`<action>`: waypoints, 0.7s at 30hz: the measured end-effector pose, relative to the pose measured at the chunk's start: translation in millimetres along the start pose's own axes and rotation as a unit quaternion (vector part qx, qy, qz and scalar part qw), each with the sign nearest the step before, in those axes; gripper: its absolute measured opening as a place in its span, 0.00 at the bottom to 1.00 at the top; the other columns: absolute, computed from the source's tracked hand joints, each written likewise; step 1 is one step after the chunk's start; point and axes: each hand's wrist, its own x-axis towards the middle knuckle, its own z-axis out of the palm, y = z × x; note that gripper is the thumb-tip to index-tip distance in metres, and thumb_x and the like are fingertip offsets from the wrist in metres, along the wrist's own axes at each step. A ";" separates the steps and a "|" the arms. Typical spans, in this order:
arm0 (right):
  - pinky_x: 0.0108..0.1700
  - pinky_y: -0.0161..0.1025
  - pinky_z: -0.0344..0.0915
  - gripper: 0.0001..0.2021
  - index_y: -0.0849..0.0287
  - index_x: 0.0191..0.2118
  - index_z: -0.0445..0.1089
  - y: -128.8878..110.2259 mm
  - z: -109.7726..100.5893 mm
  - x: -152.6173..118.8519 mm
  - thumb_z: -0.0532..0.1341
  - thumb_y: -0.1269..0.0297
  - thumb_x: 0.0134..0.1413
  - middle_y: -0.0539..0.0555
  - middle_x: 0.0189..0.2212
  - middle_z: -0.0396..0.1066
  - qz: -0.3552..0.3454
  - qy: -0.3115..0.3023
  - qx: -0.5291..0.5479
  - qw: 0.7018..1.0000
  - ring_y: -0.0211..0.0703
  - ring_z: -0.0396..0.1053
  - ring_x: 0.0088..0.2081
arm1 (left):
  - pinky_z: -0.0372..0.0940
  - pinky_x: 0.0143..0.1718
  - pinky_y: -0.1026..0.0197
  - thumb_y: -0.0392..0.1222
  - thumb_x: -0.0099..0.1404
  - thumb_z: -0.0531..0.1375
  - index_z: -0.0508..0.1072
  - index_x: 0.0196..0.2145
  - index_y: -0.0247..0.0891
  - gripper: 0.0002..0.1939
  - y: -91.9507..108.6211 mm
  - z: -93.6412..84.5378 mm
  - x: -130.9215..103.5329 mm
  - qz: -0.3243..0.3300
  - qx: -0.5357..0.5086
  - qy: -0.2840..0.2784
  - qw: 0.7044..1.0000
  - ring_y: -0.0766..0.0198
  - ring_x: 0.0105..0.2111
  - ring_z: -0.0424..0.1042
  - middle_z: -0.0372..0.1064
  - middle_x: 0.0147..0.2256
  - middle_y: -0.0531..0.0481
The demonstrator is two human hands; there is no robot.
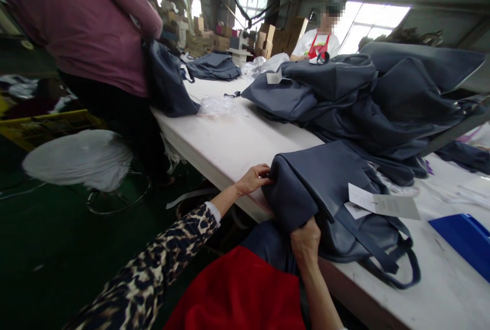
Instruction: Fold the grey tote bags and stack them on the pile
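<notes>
A dark blue bag point(325, 177) lies on its side across the near edge of the white table, its bottom end turned toward me. My left hand point(253, 179) grips the far corner of that end, the fingers closed and partly hidden behind it. On the near corner, my right hand point(306, 240) is closed with its fingertips tucked out of sight under the bag. White paper tags point(362, 198) hang over the bag's side. A strap loop point(411, 268) trails off at the right.
The white table point(214, 141) runs away to the left. A heap of similar blue bags point(337, 90) stands behind mine. A blue sheet point(465, 243) lies at right. One person point(99, 28) stands at left by a covered stool point(80, 159); another point(319, 41) works across the table.
</notes>
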 end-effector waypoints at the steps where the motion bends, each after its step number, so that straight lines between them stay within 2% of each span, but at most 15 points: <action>1: 0.34 0.41 0.66 0.23 0.67 0.46 0.73 -4.8 -2.9 -0.3 0.61 0.51 0.52 0.63 0.33 0.76 0.010 0.012 0.002 1.000 0.53 0.74 0.35 | 0.63 0.42 0.61 0.40 0.56 0.66 0.79 0.36 0.36 0.09 0.8 -0.7 0.0 -0.001 -0.001 0.000 1.000 0.62 0.40 0.68 0.68 0.39 0.48; 3: 0.32 0.40 0.65 0.26 0.69 0.46 0.72 -15.5 -10.9 -0.8 0.61 0.52 0.47 0.64 0.31 0.76 0.026 0.027 0.020 0.999 0.54 0.74 0.33 | 0.63 0.42 0.61 0.41 0.56 0.66 0.78 0.36 0.35 0.10 2.7 -2.3 0.2 -0.006 -0.005 0.000 1.000 0.63 0.39 0.67 0.69 0.39 0.48; 6: 0.31 0.39 0.64 0.25 0.66 0.43 0.72 -29.7 -27.2 0.1 0.63 0.52 0.42 0.61 0.29 0.76 0.026 0.036 0.055 0.997 0.51 0.73 0.29 | 0.63 0.40 0.62 0.43 0.57 0.66 0.76 0.37 0.35 0.12 5.5 -4.4 0.3 -0.021 -0.011 0.002 1.000 0.64 0.37 0.67 0.69 0.36 0.50; 10: 0.32 0.38 0.65 0.21 0.62 0.38 0.71 -30.7 -45.2 0.2 0.64 0.51 0.41 0.59 0.30 0.76 0.020 0.038 0.068 0.997 0.49 0.72 0.31 | 0.62 0.37 0.63 0.43 0.57 0.65 0.73 0.36 0.35 0.11 10.2 -4.5 0.2 -0.029 0.001 -0.005 1.000 0.66 0.34 0.65 0.67 0.33 0.53; 14: 0.31 0.41 0.64 0.22 0.60 0.38 0.69 -15.4 -48.0 -6.4 0.64 0.49 0.39 0.59 0.29 0.75 0.053 0.058 0.027 0.997 0.53 0.72 0.31 | 0.62 0.37 0.63 0.42 0.54 0.68 0.72 0.37 0.35 0.14 17.9 -2.7 1.4 -0.041 0.015 -0.046 0.998 0.67 0.32 0.64 0.67 0.33 0.54; 17: 0.32 0.42 0.65 0.23 0.59 0.39 0.68 -9.8 -45.6 -10.8 0.63 0.47 0.39 0.60 0.29 0.75 0.071 0.070 0.002 0.995 0.55 0.72 0.32 | 0.63 0.40 0.61 0.48 0.56 0.68 0.73 0.40 0.35 0.18 22.2 -1.6 6.1 -0.065 -0.042 -0.090 0.993 0.65 0.36 0.67 0.69 0.36 0.52; 19: 0.33 0.42 0.65 0.24 0.60 0.41 0.68 -11.1 -45.2 -11.9 0.63 0.48 0.39 0.60 0.31 0.76 0.072 0.066 0.007 0.995 0.55 0.73 0.32 | 0.64 0.44 0.59 0.50 0.57 0.68 0.73 0.42 0.35 0.20 22.8 -0.6 10.8 -0.073 -0.095 -0.099 0.988 0.62 0.41 0.68 0.71 0.39 0.50; 21: 0.33 0.42 0.66 0.25 0.61 0.42 0.68 -13.7 -46.7 -11.9 0.63 0.48 0.39 0.60 0.31 0.76 0.070 0.056 0.020 0.996 0.54 0.73 0.32 | 0.63 0.48 0.56 0.50 0.54 0.71 0.74 0.42 0.35 0.23 21.5 1.1 15.4 -0.082 -0.145 -0.098 0.981 0.59 0.44 0.69 0.72 0.40 0.48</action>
